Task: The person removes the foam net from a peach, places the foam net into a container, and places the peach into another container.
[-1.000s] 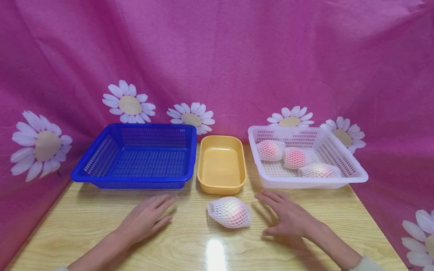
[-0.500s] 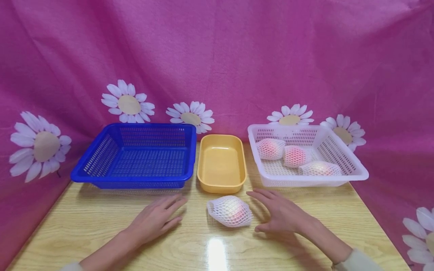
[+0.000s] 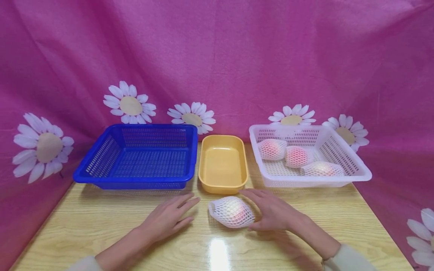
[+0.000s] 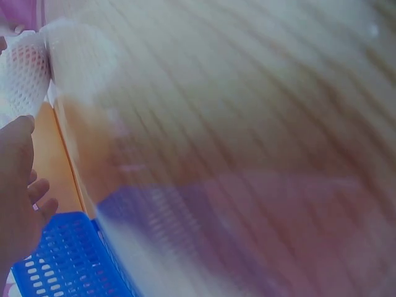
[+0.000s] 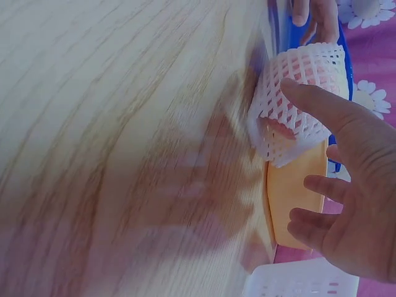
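Note:
A pink and cream fruit in a white foam net (image 3: 234, 212) lies on the table in front of the yellow tray (image 3: 223, 190). My right hand (image 3: 276, 211) is at its right side, fingers spread; in the right wrist view the thumb (image 5: 309, 102) overlaps the net. From the left, my left hand (image 3: 167, 218) reaches toward it with relaxed fingers, a short gap short of the net in the head view. Neither hand holds anything. Three more netted fruits (image 3: 297, 156) lie in the white basket (image 3: 315, 181) at the back right.
An empty blue basket (image 3: 135, 180) stands at the back left, beside the yellow tray. Behind all three containers hangs a pink cloth (image 3: 230, 67) printed with daisies. The wooden table (image 3: 101, 218) shows a bright light reflection near its front.
Both hands have moved inward toward the netted fruit, the left going right and the right going left. The fruit, tray and baskets have stayed put.

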Demonstrator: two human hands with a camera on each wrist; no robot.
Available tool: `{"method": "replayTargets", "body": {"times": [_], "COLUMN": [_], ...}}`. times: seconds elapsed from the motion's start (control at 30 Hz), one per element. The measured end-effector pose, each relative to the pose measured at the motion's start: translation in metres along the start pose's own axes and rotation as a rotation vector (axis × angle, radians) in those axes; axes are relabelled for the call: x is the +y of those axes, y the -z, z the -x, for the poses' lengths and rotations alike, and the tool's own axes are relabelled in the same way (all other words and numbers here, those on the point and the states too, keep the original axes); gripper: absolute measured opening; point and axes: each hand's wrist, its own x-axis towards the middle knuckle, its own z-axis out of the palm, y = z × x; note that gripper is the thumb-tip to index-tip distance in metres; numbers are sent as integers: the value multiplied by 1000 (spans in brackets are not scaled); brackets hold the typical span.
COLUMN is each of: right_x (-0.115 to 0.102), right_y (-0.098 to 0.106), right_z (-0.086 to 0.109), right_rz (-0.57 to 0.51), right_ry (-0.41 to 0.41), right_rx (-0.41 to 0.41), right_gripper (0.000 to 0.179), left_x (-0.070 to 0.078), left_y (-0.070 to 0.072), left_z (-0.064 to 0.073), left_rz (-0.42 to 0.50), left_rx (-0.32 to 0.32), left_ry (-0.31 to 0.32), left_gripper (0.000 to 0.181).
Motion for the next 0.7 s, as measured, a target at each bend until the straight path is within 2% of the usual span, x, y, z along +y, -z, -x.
{"method": "replayTargets", "body": {"times": [0.2, 0.43, 0.6, 0.7], "right_x": [-6, -11, -14, -16], "right_y": [-1, -4, -9, -11], "right_z": [-7, -15, -22, -23], "right_rz": [-15, -21, -7, -48], "right_ry": [2, -6, 7, 0], "right_rx": [-22, -64, -94, -97], "right_gripper": [101, 101, 105, 102], "left_x": [5, 11, 15, 16], "left_y": [-6, -13, -16, -17], "left_z": [-8, -16, -21, -23], "left_rz": [2, 3, 7, 22], "left_rx": [1, 40, 36, 30], "left_ry": [-33, -82, -94, -93], "left_gripper": [57, 57, 56, 56]}}
